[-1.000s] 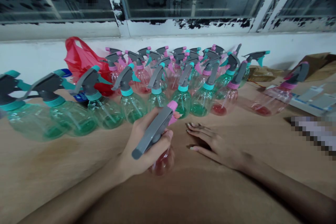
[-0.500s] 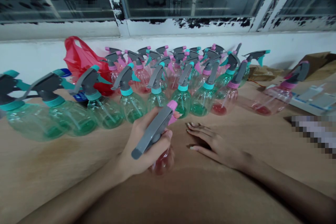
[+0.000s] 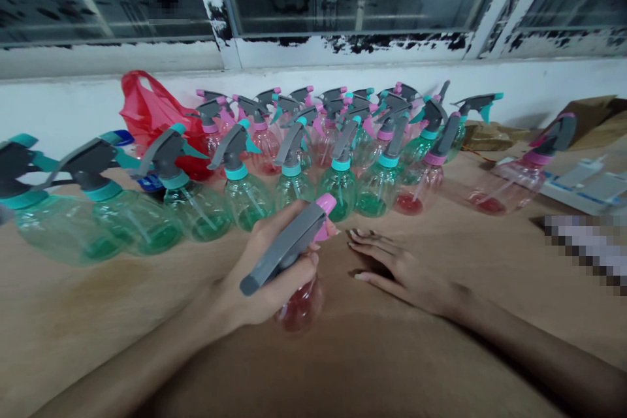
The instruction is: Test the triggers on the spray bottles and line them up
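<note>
My left hand (image 3: 264, 274) is closed around the neck and trigger of a pink spray bottle (image 3: 300, 308) with a grey head and a pink nozzle. The nozzle points away from me, toward the right. Much of the bottle's neck is hidden by my fingers. Flat on the table, to the right of that bottle, rests my right hand (image 3: 399, 268), fingers stretched out and holding nothing. Just beyond both hands stands a row of green spray bottles (image 3: 337, 189) with turquoise collars, with a pink spray bottle (image 3: 422, 189) at its right.
Several more spray bottles (image 3: 326, 144) crowd behind the front row. A red plastic bag (image 3: 157, 111) sits at the back left, near the wall. Farther right are another pink bottle (image 3: 509, 183), brown cardboard (image 3: 595, 124) and a white tray-like object (image 3: 578, 199) on the wooden table (image 3: 98, 313).
The held spray bottle has shifted slightly, its nozzle a little lower and farther right, its body slightly lower. My right hand stays where it was.
</note>
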The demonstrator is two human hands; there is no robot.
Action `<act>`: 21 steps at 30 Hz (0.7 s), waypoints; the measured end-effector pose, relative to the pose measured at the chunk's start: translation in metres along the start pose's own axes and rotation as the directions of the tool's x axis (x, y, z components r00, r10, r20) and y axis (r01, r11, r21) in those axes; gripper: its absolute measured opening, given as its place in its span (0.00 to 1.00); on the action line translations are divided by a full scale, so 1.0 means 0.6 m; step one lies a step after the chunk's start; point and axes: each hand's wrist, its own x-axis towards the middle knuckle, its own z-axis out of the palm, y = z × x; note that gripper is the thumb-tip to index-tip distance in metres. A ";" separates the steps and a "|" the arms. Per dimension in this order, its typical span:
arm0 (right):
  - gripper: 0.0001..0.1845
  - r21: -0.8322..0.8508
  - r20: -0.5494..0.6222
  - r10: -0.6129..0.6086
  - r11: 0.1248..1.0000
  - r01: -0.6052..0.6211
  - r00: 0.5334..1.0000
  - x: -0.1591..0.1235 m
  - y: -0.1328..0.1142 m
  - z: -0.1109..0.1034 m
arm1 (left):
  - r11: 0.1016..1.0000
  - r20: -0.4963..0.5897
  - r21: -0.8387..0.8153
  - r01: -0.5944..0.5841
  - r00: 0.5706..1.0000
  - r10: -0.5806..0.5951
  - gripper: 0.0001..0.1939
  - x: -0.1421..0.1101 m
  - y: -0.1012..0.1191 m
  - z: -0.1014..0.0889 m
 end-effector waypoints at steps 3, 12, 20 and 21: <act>0.28 -0.009 0.010 0.011 1.000 -0.011 1.000 0.000 -0.002 -0.002 | 0.997 -0.009 -0.030 -0.073 0.997 0.073 0.05 0.003 -0.003 0.003; 0.28 0.007 -0.006 -0.010 1.000 0.010 1.000 0.000 0.000 0.000 | 0.998 -0.028 -0.064 0.025 0.999 -0.027 0.16 -0.006 0.009 0.005; 0.32 0.007 0.004 -0.003 1.000 0.003 1.000 0.003 -0.004 -0.003 | 0.998 -0.071 0.059 0.013 0.997 -0.009 0.12 -0.010 -0.003 0.007; 0.33 0.018 0.007 0.005 1.000 -0.005 1.000 0.002 -0.008 -0.005 | 0.998 -0.056 0.056 0.027 0.998 -0.023 0.12 -0.011 -0.006 0.007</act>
